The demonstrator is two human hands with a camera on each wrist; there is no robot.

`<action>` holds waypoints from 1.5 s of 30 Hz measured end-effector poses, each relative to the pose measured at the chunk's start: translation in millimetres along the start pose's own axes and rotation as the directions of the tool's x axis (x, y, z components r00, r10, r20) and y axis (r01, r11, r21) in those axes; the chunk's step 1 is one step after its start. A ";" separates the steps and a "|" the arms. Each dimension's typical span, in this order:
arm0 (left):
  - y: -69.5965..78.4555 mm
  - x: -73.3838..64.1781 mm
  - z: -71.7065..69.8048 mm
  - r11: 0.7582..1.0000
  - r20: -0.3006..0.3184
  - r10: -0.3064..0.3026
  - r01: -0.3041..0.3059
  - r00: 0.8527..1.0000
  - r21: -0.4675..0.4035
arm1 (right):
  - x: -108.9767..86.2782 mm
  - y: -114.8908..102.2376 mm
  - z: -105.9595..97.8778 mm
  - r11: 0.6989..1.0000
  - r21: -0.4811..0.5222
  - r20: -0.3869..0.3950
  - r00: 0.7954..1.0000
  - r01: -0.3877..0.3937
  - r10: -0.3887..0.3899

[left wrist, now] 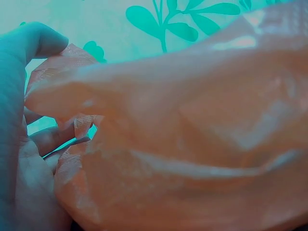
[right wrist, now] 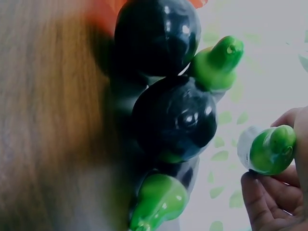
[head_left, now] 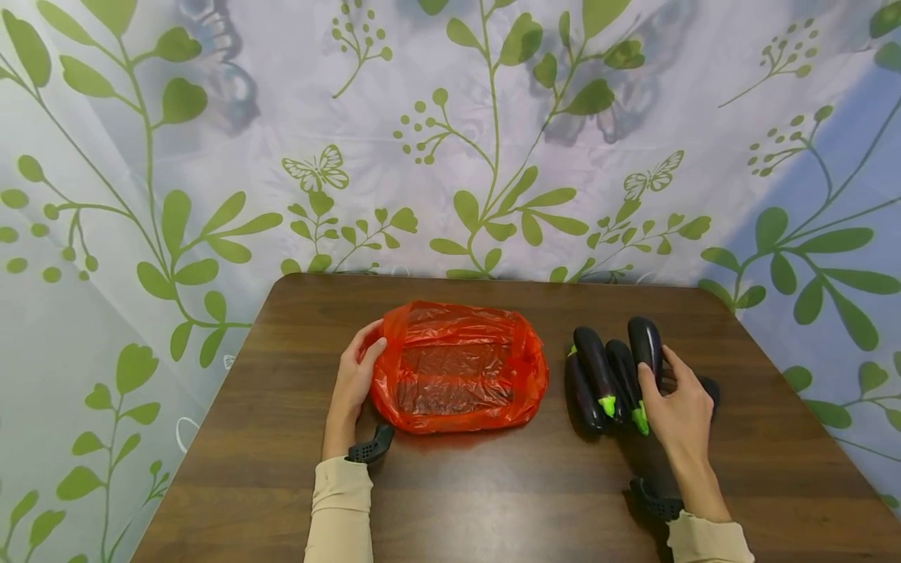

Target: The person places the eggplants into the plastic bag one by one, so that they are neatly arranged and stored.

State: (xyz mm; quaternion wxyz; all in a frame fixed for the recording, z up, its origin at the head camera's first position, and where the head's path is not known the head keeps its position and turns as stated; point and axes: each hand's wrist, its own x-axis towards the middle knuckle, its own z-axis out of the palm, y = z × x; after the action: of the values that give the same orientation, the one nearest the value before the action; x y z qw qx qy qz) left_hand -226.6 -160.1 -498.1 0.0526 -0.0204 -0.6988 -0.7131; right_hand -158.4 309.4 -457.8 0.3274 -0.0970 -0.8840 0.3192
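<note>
On the left of the table, an open red plastic bag (head_left: 457, 422) lies spread with its mouth facing up. My left hand (head_left: 357, 371) holds the bag's left rim, thumb on the near side and fingers behind the plastic in the left wrist view. My right hand (head_left: 679, 407) grips a dark purple eggplant (head_left: 644, 340) between thumb and fingers. Its green stem end (right wrist: 272, 150) points toward the right wrist camera. Just left of that hand, several more eggplants (head_left: 594, 363) lie bunched together, some with green stems toward me and others turned away.
Partly hidden behind my right hand is a dark rounded thing (head_left: 711, 391). Everything lies on a brown wooden table (head_left: 479, 493). Beyond its back edge hangs a pale curtain (head_left: 394, 227) with green leaves and butterflies.
</note>
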 end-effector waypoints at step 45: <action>-1.3 -2.4 -1.0 0.999 0.017 0.016 -0.015 1.000 -0.030 | 18.2 -64.2 22.4 0.978 0.140 0.091 0.981 0.156 -0.170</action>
State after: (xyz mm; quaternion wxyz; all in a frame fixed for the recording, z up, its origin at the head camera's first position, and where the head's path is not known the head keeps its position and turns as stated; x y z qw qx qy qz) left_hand -224.3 -161.0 -499.7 0.0517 -0.0329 -0.6884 -0.7227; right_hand -184.3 255.2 -421.2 0.3127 0.0143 -0.8815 0.3535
